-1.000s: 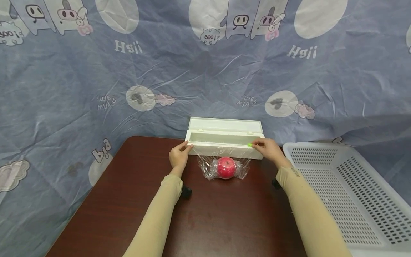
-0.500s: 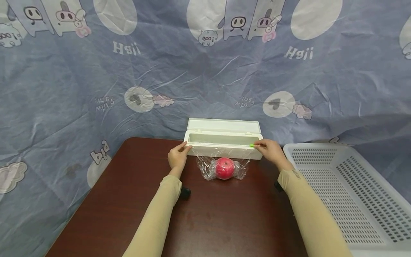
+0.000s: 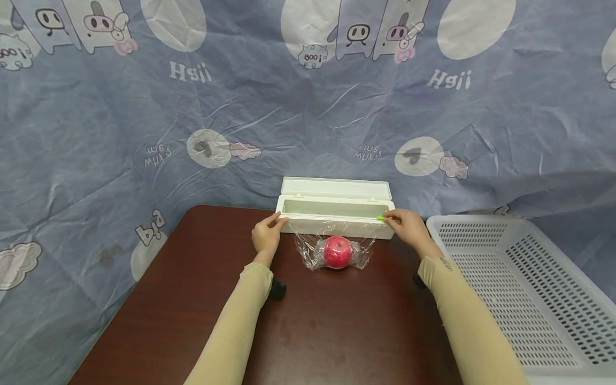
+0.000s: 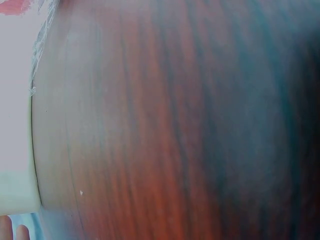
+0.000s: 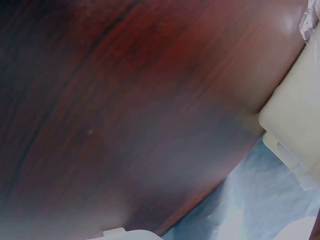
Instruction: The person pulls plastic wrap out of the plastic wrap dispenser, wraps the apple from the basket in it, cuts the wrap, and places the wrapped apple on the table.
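Note:
A long white cling film dispenser box (image 3: 338, 230) lies at the back of the table with its lid (image 3: 336, 187) tipped back. Clear cling film (image 3: 308, 248) hangs over its front wall and wraps around a red apple (image 3: 337, 252) lying just in front. My left hand (image 3: 265, 235) holds the box's left front corner, thumb on the front edge. At the right end of that edge, my right hand (image 3: 408, 227) pinches a small green slide cutter (image 3: 380, 218). The left wrist view shows fingertips (image 4: 6, 229) beside the box end.
A white perforated plastic basket (image 3: 512, 299) stands to the right of the right arm. Behind the brown table (image 3: 308, 331) hangs a blue-grey printed cloth (image 3: 308, 117), close behind the raised lid.
The right hand has moved the green slide cutter a little to the right along the box's front edge. The left hand keeps its hold, and the apple stays in place.

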Demonstrator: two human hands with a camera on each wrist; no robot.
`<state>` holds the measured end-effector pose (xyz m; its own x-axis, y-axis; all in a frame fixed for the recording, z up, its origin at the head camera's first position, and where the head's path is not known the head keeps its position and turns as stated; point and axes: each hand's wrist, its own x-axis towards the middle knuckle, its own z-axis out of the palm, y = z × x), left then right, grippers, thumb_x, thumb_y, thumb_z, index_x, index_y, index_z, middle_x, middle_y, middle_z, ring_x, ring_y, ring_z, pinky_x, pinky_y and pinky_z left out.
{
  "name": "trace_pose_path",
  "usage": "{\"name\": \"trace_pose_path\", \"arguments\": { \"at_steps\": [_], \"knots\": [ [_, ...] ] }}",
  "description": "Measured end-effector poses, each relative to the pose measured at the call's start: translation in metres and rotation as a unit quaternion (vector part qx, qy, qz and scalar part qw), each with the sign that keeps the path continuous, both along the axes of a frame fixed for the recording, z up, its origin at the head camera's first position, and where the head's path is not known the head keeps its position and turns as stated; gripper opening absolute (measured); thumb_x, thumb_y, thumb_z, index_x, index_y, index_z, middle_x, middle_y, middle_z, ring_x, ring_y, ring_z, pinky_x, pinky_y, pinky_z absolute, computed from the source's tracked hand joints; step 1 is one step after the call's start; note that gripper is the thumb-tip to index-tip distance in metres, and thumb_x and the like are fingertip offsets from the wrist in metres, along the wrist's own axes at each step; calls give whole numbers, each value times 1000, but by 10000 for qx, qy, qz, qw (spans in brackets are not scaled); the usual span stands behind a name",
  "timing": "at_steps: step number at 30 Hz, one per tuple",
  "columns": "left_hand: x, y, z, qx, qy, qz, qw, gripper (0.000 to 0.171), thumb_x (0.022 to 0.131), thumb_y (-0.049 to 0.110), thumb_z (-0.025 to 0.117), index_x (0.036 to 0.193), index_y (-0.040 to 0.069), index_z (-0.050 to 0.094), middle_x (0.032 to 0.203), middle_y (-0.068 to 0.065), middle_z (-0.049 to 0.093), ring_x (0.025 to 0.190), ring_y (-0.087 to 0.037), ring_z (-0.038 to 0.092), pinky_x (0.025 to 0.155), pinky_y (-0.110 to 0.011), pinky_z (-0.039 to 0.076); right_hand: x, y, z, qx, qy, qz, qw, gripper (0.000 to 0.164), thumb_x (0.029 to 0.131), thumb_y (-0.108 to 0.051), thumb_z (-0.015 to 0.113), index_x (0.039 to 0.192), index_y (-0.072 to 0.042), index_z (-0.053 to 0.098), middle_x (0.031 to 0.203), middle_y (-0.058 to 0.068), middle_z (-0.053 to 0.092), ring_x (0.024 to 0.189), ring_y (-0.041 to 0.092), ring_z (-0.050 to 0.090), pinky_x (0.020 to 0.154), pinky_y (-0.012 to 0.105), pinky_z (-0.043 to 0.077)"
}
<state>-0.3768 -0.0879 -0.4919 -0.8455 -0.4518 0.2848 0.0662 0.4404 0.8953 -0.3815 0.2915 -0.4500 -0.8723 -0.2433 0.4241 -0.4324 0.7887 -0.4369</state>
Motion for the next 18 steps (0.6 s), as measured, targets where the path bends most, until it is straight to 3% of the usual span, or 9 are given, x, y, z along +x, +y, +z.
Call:
{"name": "trace_pose_path", "arguments": {
  "at_steps": [4, 11, 18],
  "knots": [
    [1, 0, 1, 11, -18, 5, 10000, 39, 70, 44, 80, 103, 23, 75, 100, -2, 71, 86, -26, 65, 78, -41, 49, 1, 2, -2, -85, 155, -28, 9998, 17, 89, -11, 65, 101, 0, 70, 101, 18, 67, 86, 34, 63, 76, 48, 49],
    [1, 0, 1, 16, -9, 7, 10000, 38, 71, 42, 80, 104, 24, 75, 97, -2, 71, 66, -25, 56, 69, -40, 48, 4, 8, -4, -256, 437, -54, 9987, 15, 87, -9, 68, 97, 1, 69, 99, 17, 65, 82, 33, 60, 73, 47, 47],
    [1, 1, 2, 8, -69, 6, 10000, 38, 71, 42, 80, 104, 24, 75, 101, -2, 71, 79, -25, 63, 75, -41, 49, 4, 12, -1, -100, 403, -47, 9991, 15, 86, -11, 68, 97, 0, 70, 98, 16, 66, 82, 30, 60, 74, 45, 47]
  ]
}}
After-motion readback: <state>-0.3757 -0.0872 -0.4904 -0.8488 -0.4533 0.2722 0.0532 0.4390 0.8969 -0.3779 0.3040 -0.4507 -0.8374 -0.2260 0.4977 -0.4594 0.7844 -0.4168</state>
